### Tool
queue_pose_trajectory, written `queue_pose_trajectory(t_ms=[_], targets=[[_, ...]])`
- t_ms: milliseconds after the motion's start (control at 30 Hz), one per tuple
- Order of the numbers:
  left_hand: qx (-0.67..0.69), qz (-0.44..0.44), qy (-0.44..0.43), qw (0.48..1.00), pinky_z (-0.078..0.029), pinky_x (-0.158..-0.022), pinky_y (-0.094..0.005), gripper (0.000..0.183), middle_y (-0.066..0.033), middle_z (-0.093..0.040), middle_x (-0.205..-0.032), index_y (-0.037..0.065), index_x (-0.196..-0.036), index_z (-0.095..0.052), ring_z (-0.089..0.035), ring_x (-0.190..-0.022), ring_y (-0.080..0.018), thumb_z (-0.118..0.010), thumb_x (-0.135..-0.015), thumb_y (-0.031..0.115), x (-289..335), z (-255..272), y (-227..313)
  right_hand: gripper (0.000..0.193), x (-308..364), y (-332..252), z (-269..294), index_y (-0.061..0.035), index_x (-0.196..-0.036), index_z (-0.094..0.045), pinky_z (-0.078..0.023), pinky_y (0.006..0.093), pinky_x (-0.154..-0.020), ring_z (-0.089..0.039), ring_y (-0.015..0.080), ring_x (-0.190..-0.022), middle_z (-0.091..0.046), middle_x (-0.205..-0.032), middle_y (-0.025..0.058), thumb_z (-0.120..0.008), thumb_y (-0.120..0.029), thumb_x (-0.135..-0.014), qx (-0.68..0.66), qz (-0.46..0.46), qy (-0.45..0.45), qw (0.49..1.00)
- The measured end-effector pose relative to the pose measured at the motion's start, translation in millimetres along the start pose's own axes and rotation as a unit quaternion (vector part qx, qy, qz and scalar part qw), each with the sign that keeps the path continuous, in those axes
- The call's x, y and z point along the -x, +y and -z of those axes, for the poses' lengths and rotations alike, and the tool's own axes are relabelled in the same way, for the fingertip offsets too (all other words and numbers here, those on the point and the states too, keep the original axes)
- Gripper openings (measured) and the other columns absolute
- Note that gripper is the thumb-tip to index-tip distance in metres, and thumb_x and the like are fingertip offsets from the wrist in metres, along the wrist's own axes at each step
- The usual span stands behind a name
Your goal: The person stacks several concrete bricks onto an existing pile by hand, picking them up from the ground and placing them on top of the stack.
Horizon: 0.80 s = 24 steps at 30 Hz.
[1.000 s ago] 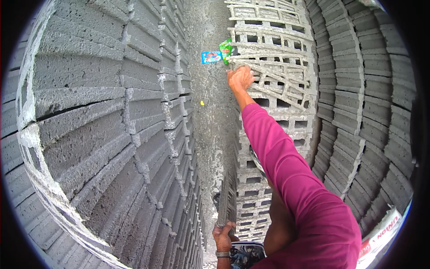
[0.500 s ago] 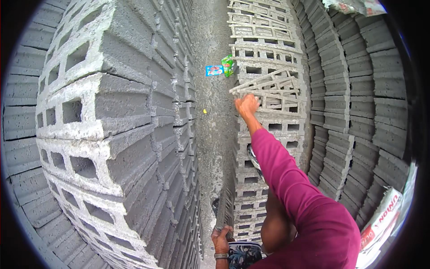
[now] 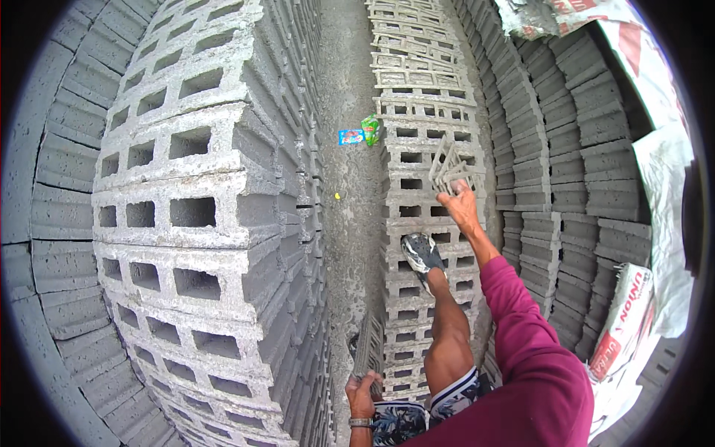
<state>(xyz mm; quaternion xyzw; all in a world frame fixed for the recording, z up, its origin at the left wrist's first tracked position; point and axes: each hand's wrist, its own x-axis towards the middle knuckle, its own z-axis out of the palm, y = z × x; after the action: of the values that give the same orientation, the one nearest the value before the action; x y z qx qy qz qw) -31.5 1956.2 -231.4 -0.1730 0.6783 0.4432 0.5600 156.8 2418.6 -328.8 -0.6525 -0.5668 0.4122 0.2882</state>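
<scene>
My right hand (image 3: 460, 197) is closed around one end of a few thin grey slotted frames (image 3: 445, 162). They fan apart above the row of hollow concrete blocks (image 3: 410, 179); whether they still touch the blocks I cannot tell. Low in the view, my left hand (image 3: 363, 393), with a watch on its wrist, grips a stack of similar slotted frames (image 3: 368, 344), seen nearly edge-on beside the row. More loose slotted frames (image 3: 421, 59) lie on top of the blocks farther off.
A tall stack of hollow blocks (image 3: 253, 201) rises on the left, and another block wall (image 3: 536, 149) on the right. Between runs a narrow concrete path (image 3: 346, 246) with blue (image 3: 351, 137) and green (image 3: 370, 128) packets. My shoe (image 3: 422, 252) rests on the row. A cement bag (image 3: 624, 316) lies right.
My right hand has moved right and nearer, drawing the fanned frames off their crosswise position and turning them lengthwise. My left hand keeps its stack. My foot now shows on the row.
</scene>
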Motion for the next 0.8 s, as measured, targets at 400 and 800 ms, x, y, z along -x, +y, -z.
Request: queue_pose_trajectory(t_ms=[400, 800], targets=[[-0.035, -0.085, -0.055, 0.994, -0.05, -0.069, -0.0341, 0.018, -0.0124, -0.068, -0.075, -0.004, -0.088, -0.056, -0.064, -0.069, -0.0195, -0.068, -0.087, 0.009, 73.9, 37.2, 16.0, 0.014, 189.7, -136.9, 108.2, -0.0049, -0.087, -0.064, -0.054, 0.039, -0.082, -0.069, 0.0261, -0.081, -0.067, -0.079, 0.0094, -0.072, -0.016, -0.083, -0.59, -0.128, 0.03, 0.796], [-0.051, -0.162, -0.14, 0.976, -0.05, -0.067, -0.0305, 0.022, -0.0124, -0.068, -0.078, -0.005, -0.085, -0.059, -0.064, -0.068, -0.0188, -0.07, -0.084, 0.014, 143.2, 91.0, -14.2, 0.017, 409.4, -172.2, 54.9, 0.0047, -0.095, -0.066, -0.055, 0.0338, -0.063, -0.065, 0.0239, -0.065, -0.069, -0.08, 0.0142, -0.071, -0.007, -0.084, -0.516, -0.233, -0.099, 0.818]])
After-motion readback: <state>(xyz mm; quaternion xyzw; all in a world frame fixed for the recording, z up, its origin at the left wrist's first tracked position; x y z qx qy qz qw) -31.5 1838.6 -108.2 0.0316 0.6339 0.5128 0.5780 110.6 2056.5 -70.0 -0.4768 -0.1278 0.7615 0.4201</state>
